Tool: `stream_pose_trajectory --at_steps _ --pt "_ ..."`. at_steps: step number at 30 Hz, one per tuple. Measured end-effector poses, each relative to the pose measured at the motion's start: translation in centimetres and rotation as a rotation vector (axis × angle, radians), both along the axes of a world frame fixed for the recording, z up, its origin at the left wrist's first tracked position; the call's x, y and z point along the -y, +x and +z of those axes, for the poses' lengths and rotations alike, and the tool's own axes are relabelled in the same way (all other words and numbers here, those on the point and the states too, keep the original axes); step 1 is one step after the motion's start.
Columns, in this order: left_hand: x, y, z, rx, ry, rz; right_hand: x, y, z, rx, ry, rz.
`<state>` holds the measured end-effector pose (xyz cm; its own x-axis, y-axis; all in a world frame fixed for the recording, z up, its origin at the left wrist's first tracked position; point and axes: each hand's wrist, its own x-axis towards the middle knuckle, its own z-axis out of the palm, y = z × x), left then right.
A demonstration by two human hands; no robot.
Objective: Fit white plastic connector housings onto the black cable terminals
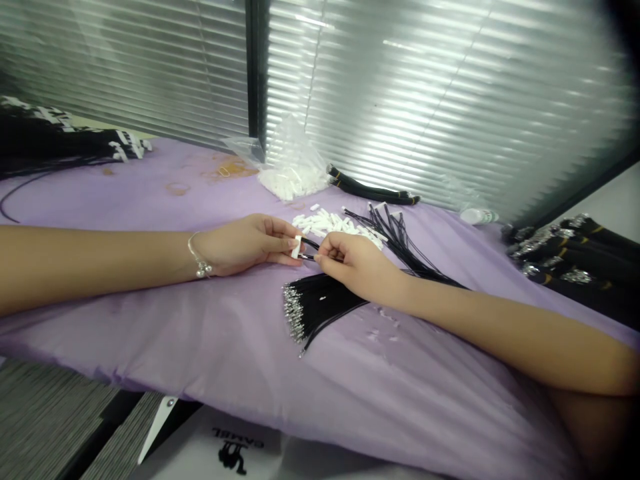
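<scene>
Between the thumb and fingers of my left hand (255, 243) is a small white plastic clip (297, 247), held upright. My right hand (357, 263) pinches a black cord (310, 243) whose two strands run to the white clip; whether the ends sit inside it I cannot tell. Below my right hand lies a fanned bundle of black cords (325, 297) with shiny metal tips. Just behind the hands is a loose pile of white plastic pieces (325, 221). More black cords with white ends (395, 233) spread out behind my right wrist.
A clear bag of white pieces (295, 177) stands near the window blinds. Tied black cord bundles (373, 188) lie beside it, and more bundles (575, 250) are heaped at the right. Finished-looking cords with white clips (130, 145) lie far left. Rubber bands (227, 168) are scattered on the purple cover (200, 353).
</scene>
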<state>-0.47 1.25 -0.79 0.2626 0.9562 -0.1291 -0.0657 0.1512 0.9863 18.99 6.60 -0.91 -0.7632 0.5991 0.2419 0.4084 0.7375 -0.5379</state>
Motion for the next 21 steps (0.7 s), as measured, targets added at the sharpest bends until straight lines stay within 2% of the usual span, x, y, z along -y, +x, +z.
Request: stream_pose_trajectory --at_steps 8,16,21 --pt "0.23 0.38 0.21 -0.022 0.007 0.008 0.15 0.04 0.03 0.032 -0.043 0.035" --pt "0.02 0.10 -0.15 -0.027 0.022 -0.014 -0.05 -0.16 -0.46 0.007 -0.023 -0.001" --pt "-0.06 0.24 0.03 -0.034 0.010 -0.013 0.00 -0.25 -0.42 0.008 -0.063 0.001"
